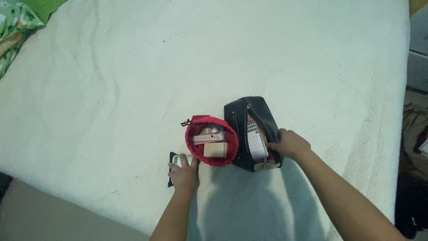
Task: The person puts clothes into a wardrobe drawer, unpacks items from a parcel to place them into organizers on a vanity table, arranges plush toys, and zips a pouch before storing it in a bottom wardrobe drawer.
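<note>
A black zip pouch lies open on a white bedcover, with a white printed card or packet standing inside it. My right hand grips the pouch's open edge at its near right side. Left of it sits a red drawstring pouch, open, holding a pale pink compact item and a small gold box. My left hand rests on a small black and white packet lying just near-left of the red pouch.
A green patterned cloth lies at the far left corner of the bed. Dark clothes or bags are piled on the floor to the right. The bed's near edge runs diagonally at the lower left.
</note>
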